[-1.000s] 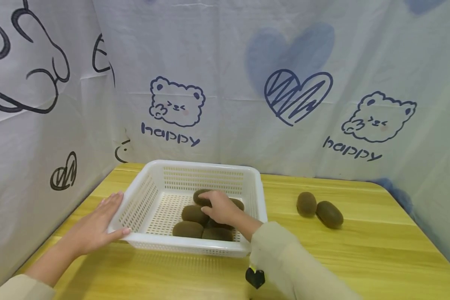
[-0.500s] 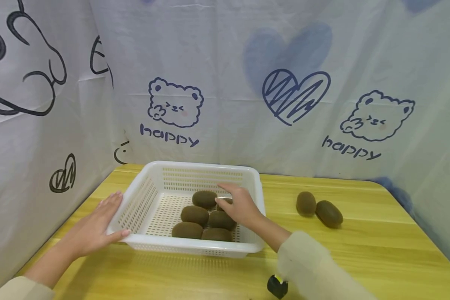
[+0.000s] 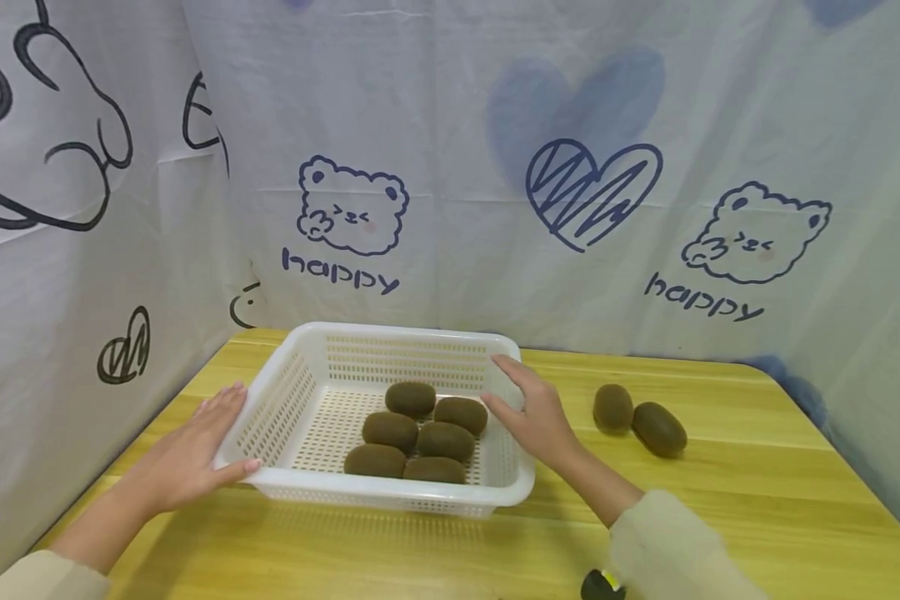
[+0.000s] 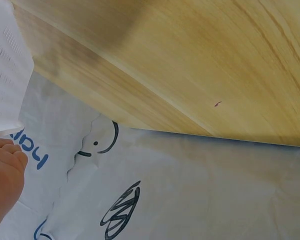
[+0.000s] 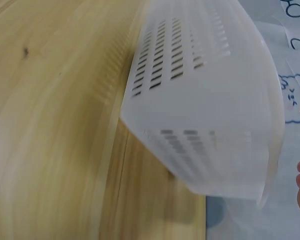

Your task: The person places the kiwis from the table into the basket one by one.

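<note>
Here's the white basket on the wooden table, right between the two hands! The left hand lies along its left side, fingers straight and thumb resting on the near corner, touching the basket without curling round it. Over at the right rim, the right hand hangs with thumb and fingers spread well apart, nothing in its grasp; whether it touches the rim, one can't tell. Inside, to the left of that hand, six brown kiwis sit in three rows of two, toward the basket's right half, well apart from the left hand. And out on the right, beyond the right hand, two loose kiwis lie side by side!
</note>
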`<action>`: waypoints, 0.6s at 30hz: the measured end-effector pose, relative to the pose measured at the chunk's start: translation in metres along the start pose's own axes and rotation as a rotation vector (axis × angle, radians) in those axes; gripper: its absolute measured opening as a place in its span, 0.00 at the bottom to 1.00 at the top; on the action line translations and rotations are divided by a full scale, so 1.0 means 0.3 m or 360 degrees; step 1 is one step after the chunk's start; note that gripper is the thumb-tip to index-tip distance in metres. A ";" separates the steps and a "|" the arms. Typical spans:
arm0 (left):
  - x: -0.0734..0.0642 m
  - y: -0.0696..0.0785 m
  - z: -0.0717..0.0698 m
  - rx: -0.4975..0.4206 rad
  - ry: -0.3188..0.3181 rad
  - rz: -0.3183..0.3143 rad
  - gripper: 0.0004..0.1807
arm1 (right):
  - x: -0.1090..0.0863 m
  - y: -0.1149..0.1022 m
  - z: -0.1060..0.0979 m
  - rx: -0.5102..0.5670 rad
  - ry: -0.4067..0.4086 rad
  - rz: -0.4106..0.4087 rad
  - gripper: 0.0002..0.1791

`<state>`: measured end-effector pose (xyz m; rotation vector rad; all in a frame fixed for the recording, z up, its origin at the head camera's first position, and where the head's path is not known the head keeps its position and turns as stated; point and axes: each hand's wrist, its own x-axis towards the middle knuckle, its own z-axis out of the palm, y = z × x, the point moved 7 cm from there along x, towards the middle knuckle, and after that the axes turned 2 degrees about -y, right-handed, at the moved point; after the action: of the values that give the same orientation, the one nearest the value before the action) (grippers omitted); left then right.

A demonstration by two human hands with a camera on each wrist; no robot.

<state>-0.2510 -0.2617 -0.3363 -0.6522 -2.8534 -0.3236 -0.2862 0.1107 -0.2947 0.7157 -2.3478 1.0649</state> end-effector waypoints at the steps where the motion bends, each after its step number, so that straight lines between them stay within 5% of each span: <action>1: 0.000 0.000 -0.001 -0.0001 0.0000 -0.0001 0.49 | -0.006 0.009 -0.010 -0.0008 0.0023 0.0000 0.28; 18: -0.001 0.000 0.000 -0.0018 -0.0013 -0.0009 0.49 | -0.104 0.152 -0.126 -0.0120 0.0359 0.0177 0.30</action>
<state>-0.2509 -0.2618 -0.3364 -0.6488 -2.8638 -0.3391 -0.2837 0.1742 -0.3154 0.4177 -2.2401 1.0390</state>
